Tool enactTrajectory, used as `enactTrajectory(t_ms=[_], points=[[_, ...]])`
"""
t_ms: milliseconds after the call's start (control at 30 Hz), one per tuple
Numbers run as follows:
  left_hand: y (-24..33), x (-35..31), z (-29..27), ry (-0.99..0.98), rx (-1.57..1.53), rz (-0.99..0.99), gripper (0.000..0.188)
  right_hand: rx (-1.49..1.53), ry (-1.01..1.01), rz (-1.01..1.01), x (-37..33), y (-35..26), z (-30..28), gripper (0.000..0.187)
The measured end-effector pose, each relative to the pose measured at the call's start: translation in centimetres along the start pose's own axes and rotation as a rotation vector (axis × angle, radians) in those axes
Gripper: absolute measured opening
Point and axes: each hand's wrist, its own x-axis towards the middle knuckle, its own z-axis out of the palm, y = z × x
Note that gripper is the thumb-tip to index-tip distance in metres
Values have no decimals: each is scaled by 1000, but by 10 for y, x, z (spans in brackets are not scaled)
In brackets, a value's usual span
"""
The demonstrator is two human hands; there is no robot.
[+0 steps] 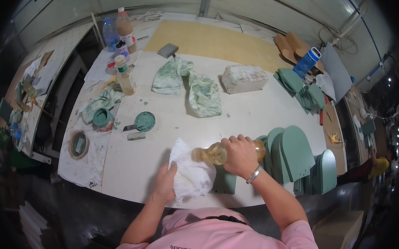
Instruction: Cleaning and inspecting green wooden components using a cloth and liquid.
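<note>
My left hand [163,182] grips a crumpled white cloth [189,176] above the near edge of the table. A clear plastic bottle of yellowish liquid [217,154] lies sideways in my right hand [241,154], its fingers wrapped round the middle. The bottle's mouth points left and meets the upper part of the cloth. Partly hidden under the cloth and my right wrist is a flat green panel [225,181] on the table. Just right of my right hand, several green round-topped panels [293,153] stand stacked on edge.
Left of the cloth sit a round dish of green paint [145,121], a small block [136,136], a paint pot [103,118] and a tape roll [78,143]. Farther back are green-stained cloths [205,95], a wrapped block [244,79], bottles [125,28] and more green pieces [300,88].
</note>
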Motion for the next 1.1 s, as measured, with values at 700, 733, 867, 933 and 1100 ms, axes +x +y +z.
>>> enactTrajectory(t_ms=[700,733,867,933,1100], points=[[-2,-97,-17,80,-179,540,48,1346,101,155,169,9,147,67],[0,-106,-16,97,-177,540,48,1410,170,48,192,39,181,67],[0,-135,-29,142,-312,552,50,1504,-56,262,200,36,195,65],[1,-142,-28,156,-280,554,50,1400,73,53,184,47,202,65],[-11,-96,-24,123,-187,379,54,1190,-564,271,128,216,243,101]])
